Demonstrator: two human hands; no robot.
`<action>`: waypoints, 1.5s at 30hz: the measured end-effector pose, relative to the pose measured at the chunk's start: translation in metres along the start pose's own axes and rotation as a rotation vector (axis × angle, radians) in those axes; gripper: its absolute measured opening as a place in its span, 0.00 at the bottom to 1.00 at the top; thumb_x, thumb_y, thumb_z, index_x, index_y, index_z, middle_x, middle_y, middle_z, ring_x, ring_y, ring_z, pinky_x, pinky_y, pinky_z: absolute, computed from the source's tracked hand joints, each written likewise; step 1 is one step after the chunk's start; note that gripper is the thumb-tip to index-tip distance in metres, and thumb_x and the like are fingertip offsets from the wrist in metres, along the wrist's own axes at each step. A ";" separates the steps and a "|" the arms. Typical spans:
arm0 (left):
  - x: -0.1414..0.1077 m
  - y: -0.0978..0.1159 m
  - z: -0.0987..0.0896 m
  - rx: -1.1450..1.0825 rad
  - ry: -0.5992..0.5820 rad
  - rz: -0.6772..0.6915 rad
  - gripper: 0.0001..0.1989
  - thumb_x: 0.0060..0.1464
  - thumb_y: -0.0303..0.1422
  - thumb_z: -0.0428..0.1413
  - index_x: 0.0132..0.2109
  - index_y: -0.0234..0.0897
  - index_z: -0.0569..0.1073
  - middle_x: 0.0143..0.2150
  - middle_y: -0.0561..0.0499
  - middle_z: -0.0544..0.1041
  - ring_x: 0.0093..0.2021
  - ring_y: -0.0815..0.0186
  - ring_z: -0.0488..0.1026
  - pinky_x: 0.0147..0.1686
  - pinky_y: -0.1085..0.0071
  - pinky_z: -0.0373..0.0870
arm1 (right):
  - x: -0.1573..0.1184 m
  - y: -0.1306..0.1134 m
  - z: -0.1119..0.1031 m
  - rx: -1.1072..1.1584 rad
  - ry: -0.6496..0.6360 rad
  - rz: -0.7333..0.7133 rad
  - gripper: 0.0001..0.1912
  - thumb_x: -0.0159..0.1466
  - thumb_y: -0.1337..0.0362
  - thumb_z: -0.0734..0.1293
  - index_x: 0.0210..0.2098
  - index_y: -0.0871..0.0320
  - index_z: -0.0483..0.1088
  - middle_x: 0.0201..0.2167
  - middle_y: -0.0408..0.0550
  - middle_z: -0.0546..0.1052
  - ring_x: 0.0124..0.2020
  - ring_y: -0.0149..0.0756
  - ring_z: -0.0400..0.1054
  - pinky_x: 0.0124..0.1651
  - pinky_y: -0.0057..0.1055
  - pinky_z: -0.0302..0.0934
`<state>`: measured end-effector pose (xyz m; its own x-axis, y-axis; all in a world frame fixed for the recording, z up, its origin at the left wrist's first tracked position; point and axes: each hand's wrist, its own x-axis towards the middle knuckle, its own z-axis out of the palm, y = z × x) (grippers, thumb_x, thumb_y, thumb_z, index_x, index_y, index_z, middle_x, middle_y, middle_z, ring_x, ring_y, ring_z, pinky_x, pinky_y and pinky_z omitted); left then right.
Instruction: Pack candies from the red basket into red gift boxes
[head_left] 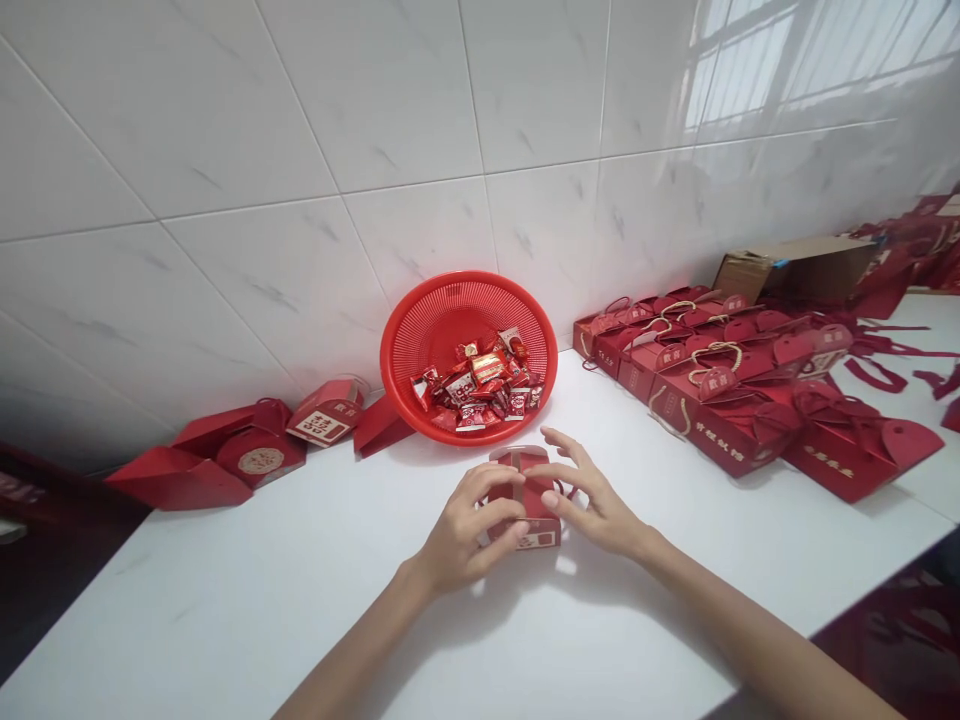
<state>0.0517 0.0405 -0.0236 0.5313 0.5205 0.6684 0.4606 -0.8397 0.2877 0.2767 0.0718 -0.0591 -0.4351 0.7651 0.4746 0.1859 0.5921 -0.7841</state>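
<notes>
Left hand: the left hand (472,525) is half-curled, fingers on the near left part of the small red box (541,500).
Right hand: the right hand (596,497) is spread fairly wide at the box's right side; firm contact unclear.
Small red box: upright between both hands, on the white table (300,610).
Basket: red basket (397,345) holding wrapped sweets (487,375), just beyond both hands.
Filled rows: red boxes (705,400), right of the right hand.
</notes>
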 end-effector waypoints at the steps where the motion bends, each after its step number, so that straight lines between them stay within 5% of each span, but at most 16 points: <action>1: 0.003 0.000 -0.003 -0.002 -0.015 0.008 0.05 0.63 0.29 0.54 0.41 0.39 0.75 0.48 0.44 0.75 0.51 0.60 0.73 0.55 0.56 0.71 | 0.001 -0.003 0.001 -0.014 -0.029 -0.012 0.18 0.70 0.51 0.63 0.53 0.49 0.75 0.71 0.53 0.54 0.72 0.52 0.47 0.69 0.53 0.50; 10: 0.019 0.000 -0.018 -0.078 -0.083 -0.114 0.08 0.65 0.32 0.50 0.44 0.39 0.74 0.47 0.45 0.78 0.51 0.59 0.74 0.52 0.62 0.71 | 0.020 -0.022 0.001 -0.113 -0.160 -0.081 0.18 0.72 0.51 0.59 0.52 0.48 0.76 0.67 0.51 0.64 0.71 0.52 0.51 0.69 0.55 0.50; 14: 0.027 -0.001 -0.017 -0.097 -0.199 -0.227 0.11 0.67 0.34 0.46 0.48 0.39 0.72 0.46 0.46 0.79 0.49 0.59 0.75 0.52 0.61 0.70 | 0.021 -0.022 0.006 -0.150 -0.158 -0.128 0.19 0.72 0.52 0.60 0.57 0.48 0.73 0.67 0.51 0.65 0.71 0.51 0.51 0.69 0.55 0.50; 18: 0.029 -0.006 -0.016 -0.071 -0.288 -0.200 0.14 0.68 0.34 0.45 0.52 0.39 0.72 0.52 0.44 0.79 0.55 0.57 0.73 0.56 0.58 0.67 | 0.018 -0.022 0.007 -0.175 -0.140 -0.151 0.18 0.72 0.54 0.60 0.57 0.49 0.73 0.68 0.52 0.64 0.70 0.50 0.53 0.69 0.53 0.51; 30: 0.026 -0.010 -0.031 0.065 -0.235 -0.226 0.16 0.69 0.35 0.44 0.51 0.40 0.76 0.49 0.46 0.80 0.49 0.60 0.74 0.53 0.60 0.67 | 0.011 -0.016 0.007 -0.037 -0.025 -0.076 0.15 0.69 0.52 0.64 0.48 0.54 0.68 0.70 0.59 0.56 0.71 0.50 0.52 0.68 0.50 0.54; 37: 0.021 -0.014 -0.045 0.162 -0.187 -0.361 0.11 0.64 0.38 0.54 0.45 0.41 0.79 0.40 0.49 0.77 0.41 0.62 0.74 0.48 0.62 0.69 | 0.011 -0.011 -0.002 0.103 0.163 0.075 0.12 0.68 0.53 0.64 0.34 0.54 0.65 0.58 0.57 0.71 0.64 0.49 0.62 0.63 0.46 0.57; 45: 0.010 -0.014 -0.055 0.109 -0.306 -0.584 0.21 0.57 0.47 0.60 0.54 0.45 0.77 0.43 0.48 0.75 0.42 0.58 0.74 0.43 0.61 0.72 | 0.014 -0.001 -0.011 0.214 0.096 0.240 0.12 0.61 0.56 0.69 0.30 0.54 0.63 0.44 0.52 0.74 0.62 0.48 0.62 0.55 0.40 0.62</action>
<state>0.0119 0.0492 0.0167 0.3431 0.9188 0.1950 0.7944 -0.3946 0.4617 0.2798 0.0844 -0.0472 -0.3146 0.9028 0.2932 0.0792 0.3328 -0.9397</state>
